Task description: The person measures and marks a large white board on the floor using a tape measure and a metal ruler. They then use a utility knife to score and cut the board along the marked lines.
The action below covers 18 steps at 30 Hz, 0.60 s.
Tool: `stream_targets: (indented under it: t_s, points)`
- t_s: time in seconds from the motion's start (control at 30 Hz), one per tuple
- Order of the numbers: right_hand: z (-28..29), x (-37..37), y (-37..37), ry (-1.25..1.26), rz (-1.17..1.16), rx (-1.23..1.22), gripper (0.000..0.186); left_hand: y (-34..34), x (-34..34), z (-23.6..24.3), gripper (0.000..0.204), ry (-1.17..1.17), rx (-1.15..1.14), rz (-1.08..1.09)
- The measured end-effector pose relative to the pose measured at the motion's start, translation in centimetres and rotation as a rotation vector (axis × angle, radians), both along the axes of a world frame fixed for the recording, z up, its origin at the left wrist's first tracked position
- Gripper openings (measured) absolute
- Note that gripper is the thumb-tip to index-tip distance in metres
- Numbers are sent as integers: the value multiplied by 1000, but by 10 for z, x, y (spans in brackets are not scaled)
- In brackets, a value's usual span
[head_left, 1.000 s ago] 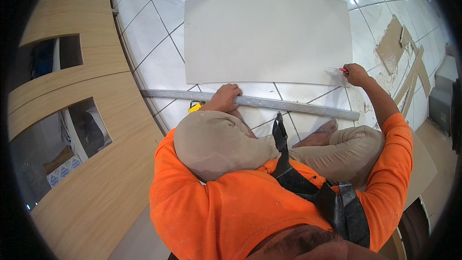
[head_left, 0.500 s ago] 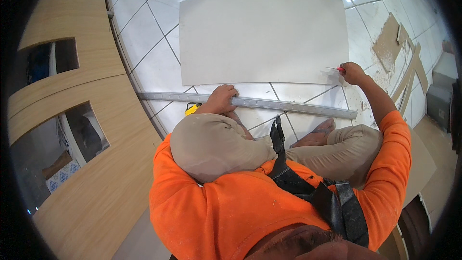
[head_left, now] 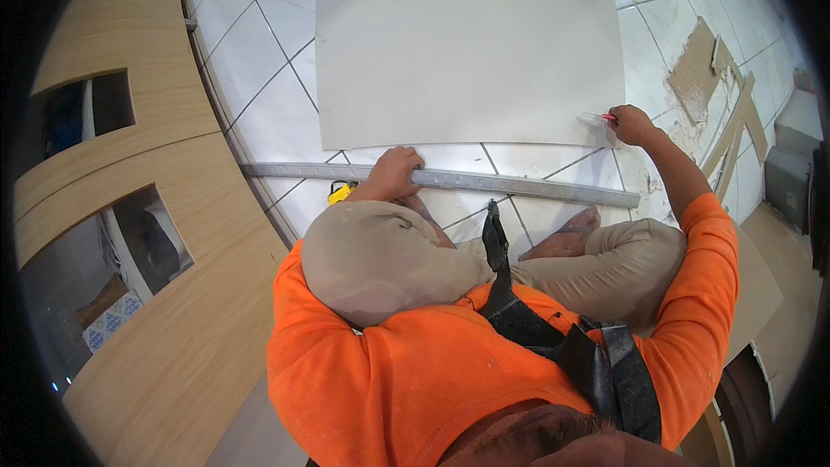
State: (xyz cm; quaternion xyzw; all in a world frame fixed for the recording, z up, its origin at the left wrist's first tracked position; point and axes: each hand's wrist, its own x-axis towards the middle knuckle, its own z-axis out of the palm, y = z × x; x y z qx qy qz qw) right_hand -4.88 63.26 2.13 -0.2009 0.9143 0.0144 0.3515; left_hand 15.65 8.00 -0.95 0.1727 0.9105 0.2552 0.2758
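Note:
A large pale rectangular board [head_left: 471, 60] lies flat on the tiled floor in front of me. My right hand [head_left: 634, 124] is closed around a red utility knife [head_left: 610, 118], its thin blade pointing left over the board's near right corner. Between the board and my legs runs a long silvery metal bar [head_left: 527, 185], lying crosswise. My left hand [head_left: 395, 173] is wrapped over this bar near the board's near edge; its thumb side is partly hidden. Beside that wrist sits a yellow tape measure [head_left: 340, 193].
Wood-coloured panels with rectangular cutouts [head_left: 164, 311] stand along the left. Brown board offcuts [head_left: 697, 69] and pale crumbs lie on the floor at the right. Grey boxy items [head_left: 791, 169] are at the far right. My crossed legs [head_left: 389, 251] take up the near side.
The whole view has shifted slightly. Both hands stay in nearly the same places, with the right hand still holding the knife at the board's corner.

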Motion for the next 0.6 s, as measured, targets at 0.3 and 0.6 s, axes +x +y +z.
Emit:
stream_targets:
  t_s: [0.3, 0.6]
  points:
    - [8, -30, 72, 129, -150, 119, 23, 1, 3, 2, 48, 8, -16, 12]
    - [1, -5, 46, 20, -84, 44, 22, 0, 1, 1, 49, 24, 15, 13]
